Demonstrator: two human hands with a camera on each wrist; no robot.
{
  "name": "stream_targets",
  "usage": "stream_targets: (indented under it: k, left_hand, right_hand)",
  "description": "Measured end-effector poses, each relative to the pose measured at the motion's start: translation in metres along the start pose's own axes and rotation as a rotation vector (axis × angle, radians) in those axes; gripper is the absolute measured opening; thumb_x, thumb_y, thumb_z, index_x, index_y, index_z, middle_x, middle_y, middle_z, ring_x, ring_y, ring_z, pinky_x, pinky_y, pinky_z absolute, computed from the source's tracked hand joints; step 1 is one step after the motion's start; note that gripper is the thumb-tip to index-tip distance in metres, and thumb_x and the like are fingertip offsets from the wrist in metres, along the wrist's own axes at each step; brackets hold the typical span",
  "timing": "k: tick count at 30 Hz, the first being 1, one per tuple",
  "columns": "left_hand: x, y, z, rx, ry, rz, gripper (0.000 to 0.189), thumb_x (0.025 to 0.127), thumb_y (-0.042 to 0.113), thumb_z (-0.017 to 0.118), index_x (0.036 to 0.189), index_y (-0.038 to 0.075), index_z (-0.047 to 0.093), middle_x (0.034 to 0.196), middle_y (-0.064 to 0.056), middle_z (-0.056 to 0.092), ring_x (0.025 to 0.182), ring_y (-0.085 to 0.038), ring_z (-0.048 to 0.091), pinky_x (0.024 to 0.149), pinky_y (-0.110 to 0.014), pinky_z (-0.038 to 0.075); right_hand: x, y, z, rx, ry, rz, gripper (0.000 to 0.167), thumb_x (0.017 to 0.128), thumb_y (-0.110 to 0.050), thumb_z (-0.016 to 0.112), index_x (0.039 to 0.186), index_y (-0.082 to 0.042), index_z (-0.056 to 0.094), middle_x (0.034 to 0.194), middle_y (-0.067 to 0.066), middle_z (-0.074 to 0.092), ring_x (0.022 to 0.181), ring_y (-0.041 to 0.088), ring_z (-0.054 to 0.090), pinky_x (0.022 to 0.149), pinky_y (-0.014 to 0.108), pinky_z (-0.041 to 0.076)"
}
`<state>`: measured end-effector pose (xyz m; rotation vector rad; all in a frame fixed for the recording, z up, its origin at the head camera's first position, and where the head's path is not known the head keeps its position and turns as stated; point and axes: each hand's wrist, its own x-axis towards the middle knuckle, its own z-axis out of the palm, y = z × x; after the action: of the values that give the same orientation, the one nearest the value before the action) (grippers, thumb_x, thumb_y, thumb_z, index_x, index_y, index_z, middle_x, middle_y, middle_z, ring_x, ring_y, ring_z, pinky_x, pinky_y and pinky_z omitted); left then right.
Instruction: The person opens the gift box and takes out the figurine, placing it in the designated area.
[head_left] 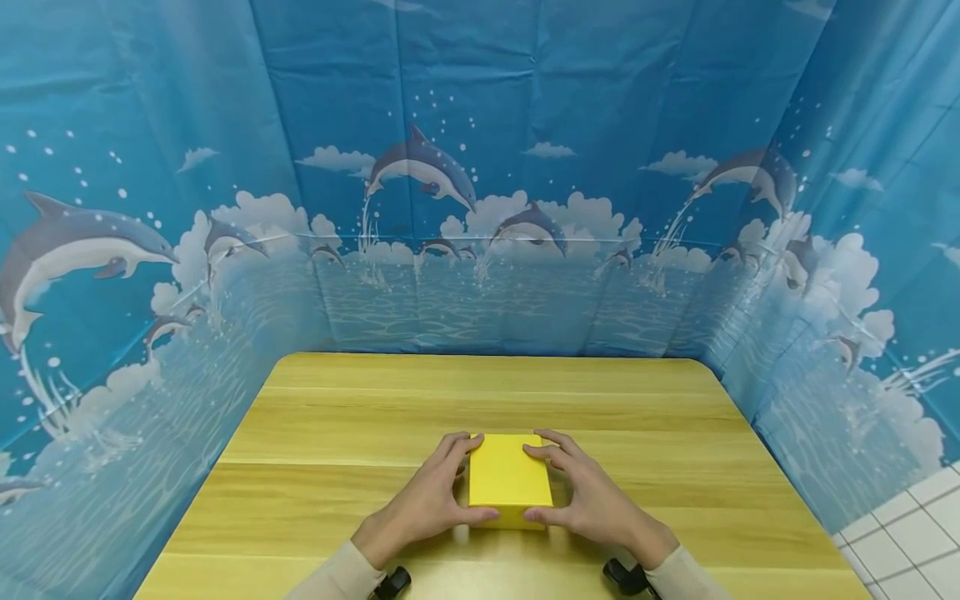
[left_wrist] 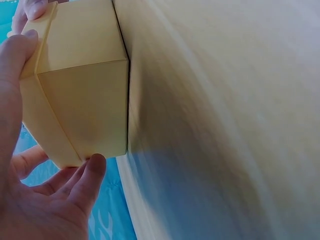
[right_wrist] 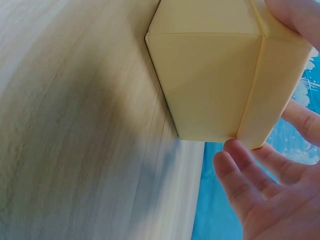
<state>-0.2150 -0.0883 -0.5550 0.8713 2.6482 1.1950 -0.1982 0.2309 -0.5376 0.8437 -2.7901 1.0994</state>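
A yellow lidded box (head_left: 510, 471) stands on the table near its front middle. Its lid (left_wrist: 31, 82) sits down over the upper part, with a seam running round the sides. The left hand (head_left: 431, 492) holds the lid from the left, thumb on the near side and fingertips at the far left corner. From the right, the right hand (head_left: 596, 496) grips it the same way, its thumb at the near right corner. In the right wrist view, the box body (right_wrist: 205, 85) shows below the lid and rests on the tabletop. The box's inside is hidden.
The wooden table (head_left: 315, 433) has rounded far corners. Blue curtains with printed dolphins (head_left: 480, 308) hang behind it and along both sides. White floor tiles (head_left: 911, 533) show at the lower right. Black straps (head_left: 392, 582) are worn at both wrists.
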Motion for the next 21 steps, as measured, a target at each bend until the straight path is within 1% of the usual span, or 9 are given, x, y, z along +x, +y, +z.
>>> stream_targets:
  k: [5, 12, 16, 21]
  left_hand:
    - [0.0009, 0.0013, -0.0006, 0.0, 0.004, 0.007, 0.114, 0.097, 0.072, 0.087, 0.183, 0.016, 0.035, 0.182, -0.011, 0.039, 0.157, -0.033, 0.06, 0.125, -0.05, 0.06]
    - [0.0006, 0.0028, -0.001, 0.015, 0.018, 0.026, 0.114, 0.097, 0.07, 0.088, 0.182, 0.015, 0.037, 0.181, -0.012, 0.041, 0.156, -0.034, 0.061, 0.124, -0.049, 0.061]
    - [0.0002, 0.0045, -0.0019, 0.012, 0.015, 0.021, 0.114, 0.097, 0.069, 0.089, 0.182, 0.014, 0.037, 0.181, -0.012, 0.041, 0.156, -0.035, 0.062, 0.124, -0.049, 0.061]
    - [0.0003, 0.0071, -0.0038, 0.008, 0.014, 0.016, 0.114, 0.098, 0.068, 0.089, 0.182, 0.014, 0.036, 0.182, -0.013, 0.04, 0.152, -0.037, 0.065, 0.123, -0.051, 0.062]
  right_hand:
    - [-0.0001, -0.0006, -0.0013, -0.011, 0.007, -0.005, 0.084, 0.097, -0.063, 0.092, 0.165, -0.023, 0.065, 0.182, 0.013, 0.048, 0.157, 0.043, 0.061, 0.116, 0.063, 0.064]
    - [-0.0003, -0.0021, -0.0027, -0.029, 0.018, -0.026, 0.085, 0.096, -0.063, 0.093, 0.165, -0.023, 0.065, 0.181, 0.014, 0.049, 0.156, 0.044, 0.062, 0.116, 0.071, 0.061]
    - [-0.0004, -0.0031, -0.0035, -0.024, 0.018, -0.028, 0.085, 0.095, -0.063, 0.093, 0.165, -0.022, 0.065, 0.181, 0.016, 0.049, 0.157, 0.046, 0.06, 0.117, 0.074, 0.059]
    - [0.0004, -0.0038, -0.0054, -0.014, 0.017, -0.017, 0.085, 0.095, -0.062, 0.094, 0.166, -0.024, 0.065, 0.181, 0.015, 0.048, 0.159, 0.048, 0.058, 0.118, 0.076, 0.058]
